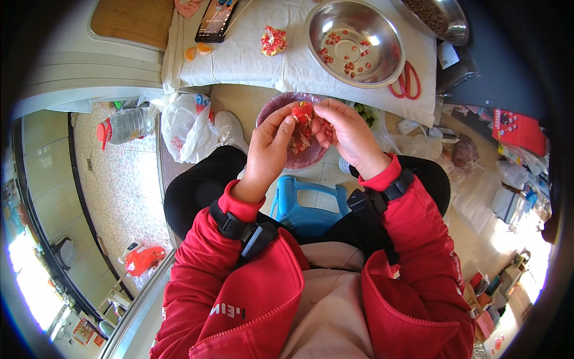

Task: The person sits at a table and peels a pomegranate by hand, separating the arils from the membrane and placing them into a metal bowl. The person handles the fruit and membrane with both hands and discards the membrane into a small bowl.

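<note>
Between my two hands is a torn piece of pomegranate with red skin. My left hand grips it from the left, thumb against its side. On the other side, my right hand pinches its edge, with some red seeds showing at the fingers. Directly below both hands stands a bin lined with a pinkish plastic bag. A steel bowl on the cloth-covered table holds scattered pomegranate seeds. Another peeled pomegranate chunk lies on the cloth, left of the bowl.
Red-handled scissors lie by the bowl. A second metal bowl holds brown bits. A phone and orange segments lie on the tablecloth. A blue plastic stool is between my legs. White plastic bags sit at left.
</note>
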Demonstrator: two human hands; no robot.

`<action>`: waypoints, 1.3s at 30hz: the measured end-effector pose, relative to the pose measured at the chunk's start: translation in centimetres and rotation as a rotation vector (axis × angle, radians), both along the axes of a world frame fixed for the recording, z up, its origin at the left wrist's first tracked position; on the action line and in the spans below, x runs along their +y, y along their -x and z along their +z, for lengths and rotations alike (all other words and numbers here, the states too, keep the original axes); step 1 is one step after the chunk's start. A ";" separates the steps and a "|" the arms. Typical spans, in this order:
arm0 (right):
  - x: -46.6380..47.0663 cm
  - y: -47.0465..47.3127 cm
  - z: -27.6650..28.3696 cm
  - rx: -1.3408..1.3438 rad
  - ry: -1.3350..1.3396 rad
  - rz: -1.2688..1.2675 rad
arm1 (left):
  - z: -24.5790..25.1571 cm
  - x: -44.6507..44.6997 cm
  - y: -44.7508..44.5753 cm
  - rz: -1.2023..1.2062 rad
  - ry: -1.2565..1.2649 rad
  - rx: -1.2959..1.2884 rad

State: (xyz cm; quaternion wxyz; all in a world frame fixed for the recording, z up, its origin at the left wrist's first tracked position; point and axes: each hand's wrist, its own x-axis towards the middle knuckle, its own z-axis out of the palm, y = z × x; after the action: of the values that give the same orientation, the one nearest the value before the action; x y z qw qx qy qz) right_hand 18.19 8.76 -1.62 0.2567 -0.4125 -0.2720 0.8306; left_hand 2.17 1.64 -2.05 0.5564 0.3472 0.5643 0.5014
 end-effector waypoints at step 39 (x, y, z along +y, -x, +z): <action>-0.2 -0.1 -0.3 0.041 0.087 0.069 | 0.9 -0.2 -0.6 -0.032 -0.118 0.287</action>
State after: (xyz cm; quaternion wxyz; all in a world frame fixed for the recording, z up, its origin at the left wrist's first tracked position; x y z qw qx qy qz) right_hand 18.25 8.60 -1.94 0.2153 -0.3965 -0.2446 0.8583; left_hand 2.73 1.45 -1.12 0.4563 0.4564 0.6021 0.4701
